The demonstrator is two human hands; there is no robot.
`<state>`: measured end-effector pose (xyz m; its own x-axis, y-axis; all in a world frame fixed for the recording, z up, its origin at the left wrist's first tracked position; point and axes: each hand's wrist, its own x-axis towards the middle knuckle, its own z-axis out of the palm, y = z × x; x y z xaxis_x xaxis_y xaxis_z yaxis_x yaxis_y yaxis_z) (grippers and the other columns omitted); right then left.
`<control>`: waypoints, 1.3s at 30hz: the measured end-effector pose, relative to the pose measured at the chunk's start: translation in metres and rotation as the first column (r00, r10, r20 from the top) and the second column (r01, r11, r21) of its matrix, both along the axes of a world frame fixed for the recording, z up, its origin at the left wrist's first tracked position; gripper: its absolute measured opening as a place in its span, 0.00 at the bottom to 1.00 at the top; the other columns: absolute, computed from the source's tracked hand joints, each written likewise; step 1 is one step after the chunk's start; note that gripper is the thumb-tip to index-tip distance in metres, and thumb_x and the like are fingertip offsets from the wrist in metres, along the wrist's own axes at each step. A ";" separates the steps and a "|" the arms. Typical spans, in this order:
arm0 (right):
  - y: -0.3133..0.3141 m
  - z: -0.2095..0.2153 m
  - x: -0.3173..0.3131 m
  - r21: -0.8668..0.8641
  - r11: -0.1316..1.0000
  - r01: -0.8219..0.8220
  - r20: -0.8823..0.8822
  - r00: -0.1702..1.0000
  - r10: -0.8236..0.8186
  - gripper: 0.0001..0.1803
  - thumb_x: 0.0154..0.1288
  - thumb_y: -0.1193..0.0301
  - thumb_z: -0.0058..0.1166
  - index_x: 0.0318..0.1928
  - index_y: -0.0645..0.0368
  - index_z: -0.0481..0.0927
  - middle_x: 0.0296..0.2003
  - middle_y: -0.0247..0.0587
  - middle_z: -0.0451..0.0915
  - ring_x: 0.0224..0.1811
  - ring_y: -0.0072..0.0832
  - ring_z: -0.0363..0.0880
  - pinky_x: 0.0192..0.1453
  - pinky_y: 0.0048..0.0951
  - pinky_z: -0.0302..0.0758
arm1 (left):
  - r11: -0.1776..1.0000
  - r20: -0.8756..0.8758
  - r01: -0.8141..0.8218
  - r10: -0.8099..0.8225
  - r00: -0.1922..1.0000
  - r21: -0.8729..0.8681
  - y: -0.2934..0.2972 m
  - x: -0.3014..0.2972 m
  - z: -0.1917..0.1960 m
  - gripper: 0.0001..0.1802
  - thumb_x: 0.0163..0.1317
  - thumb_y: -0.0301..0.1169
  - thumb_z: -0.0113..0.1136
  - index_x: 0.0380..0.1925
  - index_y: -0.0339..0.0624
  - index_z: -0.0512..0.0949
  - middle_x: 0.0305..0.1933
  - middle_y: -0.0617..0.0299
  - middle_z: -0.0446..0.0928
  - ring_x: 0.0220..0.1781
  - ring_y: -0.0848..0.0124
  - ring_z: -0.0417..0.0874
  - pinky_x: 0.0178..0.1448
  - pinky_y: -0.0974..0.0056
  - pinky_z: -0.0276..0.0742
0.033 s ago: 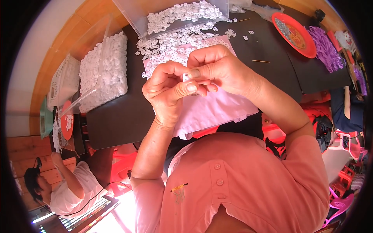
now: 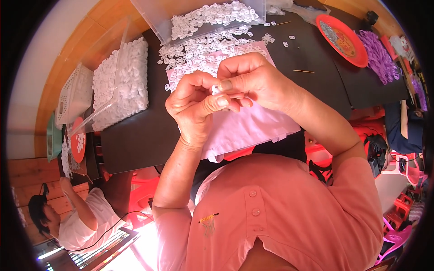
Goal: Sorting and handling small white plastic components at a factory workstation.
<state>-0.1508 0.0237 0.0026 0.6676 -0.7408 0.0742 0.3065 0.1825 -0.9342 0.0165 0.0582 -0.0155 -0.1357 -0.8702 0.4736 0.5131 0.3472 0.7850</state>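
In front of my chest, over a pink cloth (image 2: 244,124), my two hands meet at a small white plastic piece (image 2: 215,90). My left hand (image 2: 192,99) pinches it between thumb and fingers. The thumb and fingertips of my right hand (image 2: 253,79) close on its other side. Fingers cover most of the piece, so its full shape is hidden. Just beyond my hands, many loose white plastic pieces with holes (image 2: 194,56) spread over the cloth's far end and the dark table (image 2: 135,144).
A clear bin (image 2: 158,27) holding more pieces lies at the back. At left stands a clear box (image 2: 97,115) packed with white parts. A red plate (image 2: 323,34) of small metal bits and purple straps (image 2: 377,56) are far right. Another person (image 2: 86,217) sits at lower left.
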 end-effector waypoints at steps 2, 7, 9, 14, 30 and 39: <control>0.001 -0.001 0.000 0.003 1.000 -0.005 0.017 1.000 0.005 0.11 0.67 0.70 0.57 0.31 0.66 0.76 0.20 0.33 0.74 0.18 0.17 0.72 0.18 0.15 0.61 | 1.000 -0.001 0.003 -0.003 1.000 0.002 0.000 -0.001 -0.001 0.12 0.55 0.19 0.67 0.33 0.28 0.72 0.31 0.51 0.79 0.30 0.57 0.85 0.33 0.58 0.87; 0.002 -0.002 0.002 0.021 1.000 -0.001 0.052 0.999 0.000 0.09 0.65 0.73 0.57 0.29 0.65 0.77 0.19 0.35 0.75 0.17 0.22 0.76 0.18 0.17 0.62 | 0.999 0.001 -0.039 0.039 0.999 -0.018 0.001 -0.003 0.000 0.11 0.55 0.19 0.67 0.33 0.29 0.73 0.30 0.53 0.78 0.29 0.60 0.85 0.32 0.59 0.86; 0.003 0.001 0.001 0.003 1.000 0.027 0.005 1.000 -0.027 0.09 0.65 0.72 0.56 0.29 0.65 0.77 0.20 0.35 0.76 0.18 0.22 0.76 0.19 0.17 0.64 | 0.998 0.022 -0.055 0.055 0.998 -0.012 0.001 -0.002 0.001 0.11 0.55 0.19 0.67 0.34 0.29 0.74 0.31 0.54 0.79 0.29 0.62 0.85 0.33 0.61 0.85; -0.002 0.003 -0.001 -0.078 0.992 0.095 -0.050 0.994 -0.099 0.10 0.67 0.71 0.54 0.32 0.66 0.78 0.22 0.35 0.77 0.20 0.19 0.75 0.21 0.17 0.66 | 0.990 0.068 -0.134 0.137 0.988 -0.052 -0.004 -0.001 -0.005 0.12 0.54 0.18 0.68 0.37 0.30 0.77 0.34 0.57 0.79 0.32 0.70 0.82 0.38 0.67 0.82; -0.004 0.010 -0.006 -0.095 0.995 0.024 -0.100 0.994 -0.033 0.10 0.66 0.72 0.55 0.32 0.68 0.77 0.21 0.37 0.76 0.19 0.20 0.76 0.20 0.17 0.66 | 0.986 0.108 -0.153 0.159 0.981 -0.069 0.001 -0.001 -0.005 0.16 0.48 0.18 0.72 0.37 0.33 0.78 0.35 0.61 0.77 0.33 0.76 0.78 0.36 0.72 0.75; -0.010 0.010 -0.005 -0.122 0.986 0.115 -0.154 0.979 -0.133 0.12 0.68 0.68 0.54 0.34 0.66 0.79 0.20 0.35 0.76 0.21 0.20 0.76 0.22 0.18 0.67 | 0.899 0.230 -0.419 0.438 0.869 -0.129 0.006 0.006 0.001 0.15 0.50 0.11 0.67 0.37 0.33 0.76 0.36 0.62 0.77 0.31 0.77 0.78 0.34 0.72 0.76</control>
<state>-0.1553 0.0138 0.0123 0.5813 -0.8115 0.0607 0.1642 0.0439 -0.9855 0.0222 0.0640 -0.0143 0.1222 -0.8339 0.5381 0.0938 0.5495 0.8302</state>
